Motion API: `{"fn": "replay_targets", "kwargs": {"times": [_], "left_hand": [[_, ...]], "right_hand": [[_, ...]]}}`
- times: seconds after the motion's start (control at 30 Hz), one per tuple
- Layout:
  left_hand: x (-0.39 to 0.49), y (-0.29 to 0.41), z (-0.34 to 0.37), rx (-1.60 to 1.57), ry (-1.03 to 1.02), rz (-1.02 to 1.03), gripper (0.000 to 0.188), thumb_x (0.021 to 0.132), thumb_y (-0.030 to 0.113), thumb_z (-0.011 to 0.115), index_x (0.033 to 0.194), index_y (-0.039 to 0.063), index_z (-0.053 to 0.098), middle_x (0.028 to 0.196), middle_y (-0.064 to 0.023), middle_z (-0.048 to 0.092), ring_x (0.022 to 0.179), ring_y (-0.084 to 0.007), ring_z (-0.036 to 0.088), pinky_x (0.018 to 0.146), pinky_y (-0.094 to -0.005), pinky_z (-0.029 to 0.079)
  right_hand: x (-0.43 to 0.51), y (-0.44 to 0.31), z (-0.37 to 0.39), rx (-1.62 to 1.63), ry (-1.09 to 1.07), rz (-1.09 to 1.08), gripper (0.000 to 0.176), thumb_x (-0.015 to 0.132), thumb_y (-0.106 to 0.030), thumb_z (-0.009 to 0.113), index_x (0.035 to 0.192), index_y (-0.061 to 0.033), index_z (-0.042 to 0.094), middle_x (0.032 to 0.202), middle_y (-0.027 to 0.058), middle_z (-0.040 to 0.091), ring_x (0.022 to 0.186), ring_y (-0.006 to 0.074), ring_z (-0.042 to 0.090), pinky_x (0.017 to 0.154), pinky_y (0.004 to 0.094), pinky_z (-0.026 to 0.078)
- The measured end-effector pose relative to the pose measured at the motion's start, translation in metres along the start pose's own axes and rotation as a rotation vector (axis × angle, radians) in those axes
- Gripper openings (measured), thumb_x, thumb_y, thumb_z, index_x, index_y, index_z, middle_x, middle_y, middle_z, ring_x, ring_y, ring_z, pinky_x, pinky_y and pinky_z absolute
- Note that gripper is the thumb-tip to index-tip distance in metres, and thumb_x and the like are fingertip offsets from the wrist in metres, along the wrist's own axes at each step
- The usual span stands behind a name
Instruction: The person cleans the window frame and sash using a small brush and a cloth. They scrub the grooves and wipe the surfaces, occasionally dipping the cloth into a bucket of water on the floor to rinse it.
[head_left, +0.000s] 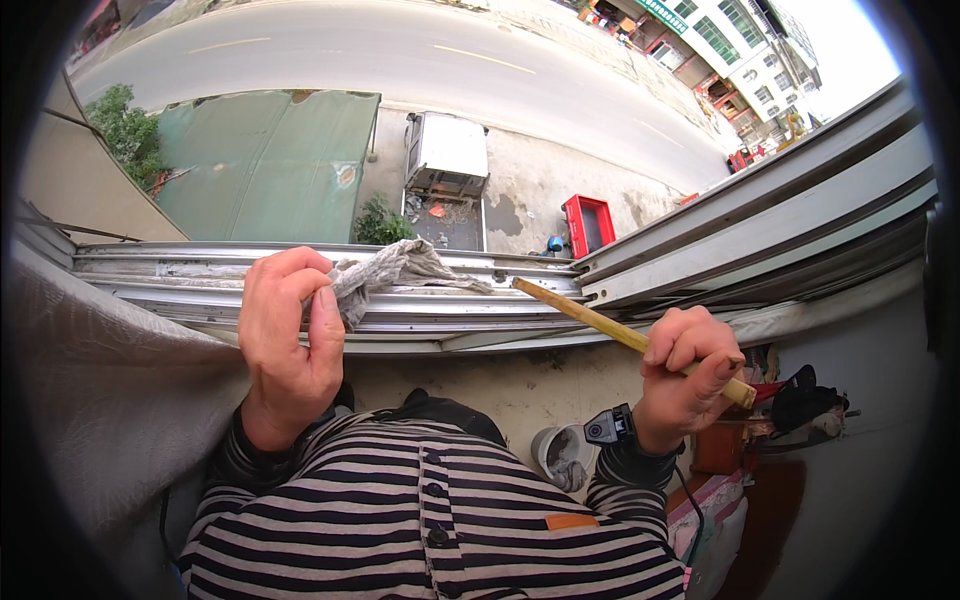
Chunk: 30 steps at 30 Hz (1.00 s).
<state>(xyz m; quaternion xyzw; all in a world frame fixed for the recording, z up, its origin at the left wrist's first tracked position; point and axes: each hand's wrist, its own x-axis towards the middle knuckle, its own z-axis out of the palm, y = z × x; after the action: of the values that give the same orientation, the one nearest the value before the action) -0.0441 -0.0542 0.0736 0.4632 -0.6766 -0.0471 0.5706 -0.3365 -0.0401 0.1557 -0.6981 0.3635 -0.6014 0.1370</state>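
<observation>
My left hand (291, 337) is closed on one end of a crumpled grey cloth (397, 270). The rest of the cloth lies to the right along the metal tracks of a sliding window frame (202, 289). In my right hand (690, 375) is a flat wooden stick (585, 315), gripped near its lower end, with its darkened tip pointing up and left, close to the track's right part. Dark dirt shows in the track near that tip.
A white bucket (551, 450) with dirty water and a rag stands on the floor below. Sliding window panels (750, 217) rise at right; a pale curtain (112, 375) hangs at left. Beyond the opening, far below, are a truck (448, 146), a green awning (262, 165) and a road.
</observation>
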Motion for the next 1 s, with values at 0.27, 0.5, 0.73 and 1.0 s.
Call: {"fn": "replay_targets", "kwargs": {"times": [0.27,0.5,0.73,1.0], "left_hand": [[0.015,0.011,-0.001,-0.578,0.326,-0.173,0.007,0.093,0.005,0.044,0.092,-0.002,0.047,0.099,-0.0200,0.059,0.085,-0.0218,0.058,0.086,-0.0389,0.049],[0.030,0.031,-0.014,-0.513,0.272,-0.245,0.005,0.095,0.004,0.052,0.092,0.001,0.049,0.084,-0.0072,0.053,0.069,-0.0103,0.051,0.069,-0.0249,0.045],[0.028,0.049,0.011,-0.072,-0.453,-0.249,0.024,0.084,0.003,0.061,0.107,-0.002,0.065,0.079,-0.0103,0.062,0.068,-0.0196,0.059,0.062,-0.0294,0.046],[0.028,0.043,0.032,0.267,-0.640,-0.102,0.036,0.080,0.004,0.061,0.115,-0.003,0.063,0.087,-0.0217,0.067,0.078,-0.0381,0.065,0.068,-0.0420,0.052]], "right_hand": [[-0.028,0.030,-0.016,0.059,0.422,0.189,0.047,0.107,-0.042,0.036,0.074,-0.0078,0.040,0.062,0.0092,0.044,0.045,0.0115,0.036,0.038,0.0219,0.029],[-0.031,0.044,-0.006,0.162,0.528,0.327,0.047,0.107,-0.041,0.037,0.074,-0.0087,0.039,0.061,0.0089,0.043,0.043,0.0114,0.033,0.037,0.0225,0.027],[-0.033,0.052,0.015,0.284,0.544,0.432,0.046,0.106,-0.039,0.041,0.071,-0.0096,0.037,0.062,0.0063,0.043,0.043,0.0110,0.034,0.035,0.0222,0.026],[-0.041,0.059,0.027,0.386,0.573,0.488,0.046,0.105,-0.040,0.044,0.072,-0.0103,0.036,0.064,0.0057,0.041,0.045,0.0113,0.034,0.035,0.0215,0.028]]}}
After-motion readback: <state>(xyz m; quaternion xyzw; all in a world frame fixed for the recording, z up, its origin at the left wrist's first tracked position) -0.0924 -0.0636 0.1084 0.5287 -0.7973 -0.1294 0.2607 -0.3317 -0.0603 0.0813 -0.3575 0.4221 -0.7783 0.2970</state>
